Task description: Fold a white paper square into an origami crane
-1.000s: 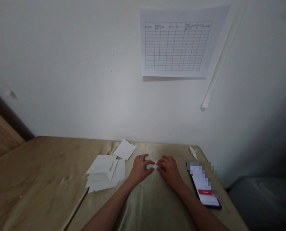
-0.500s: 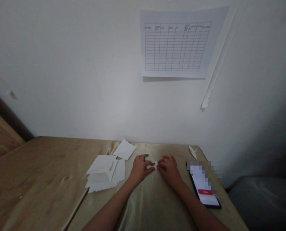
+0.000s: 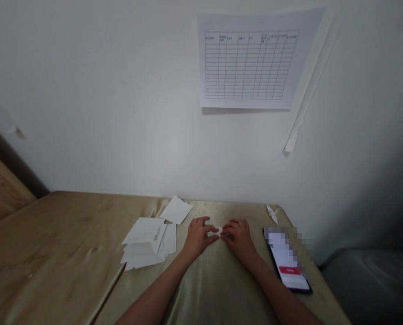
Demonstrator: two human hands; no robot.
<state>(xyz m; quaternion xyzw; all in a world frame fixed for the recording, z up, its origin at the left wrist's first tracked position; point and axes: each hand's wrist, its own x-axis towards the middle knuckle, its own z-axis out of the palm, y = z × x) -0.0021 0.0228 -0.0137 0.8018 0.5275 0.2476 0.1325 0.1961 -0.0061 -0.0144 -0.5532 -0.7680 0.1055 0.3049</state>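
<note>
While the left hand [image 3: 197, 236] and right hand [image 3: 238, 235] pinch a small white paper piece [image 3: 220, 231] between them, narrow strips of gold-brown tablecloth [image 3: 210, 284] separate them from paper sheets [image 3: 142, 253] leftward and a smartphone [image 3: 285, 264] near its right edge.

Pale wall [image 3: 86, 113] in dim light

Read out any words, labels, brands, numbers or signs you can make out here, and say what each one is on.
No text can be read for certain.
Sheet on the wall: header print across its grid, too small and blurred to read.
Phone: pale mark on a red button, too small to read; part of the screen is pixelated.
Held paper and paper pile: no print visible.
</note>
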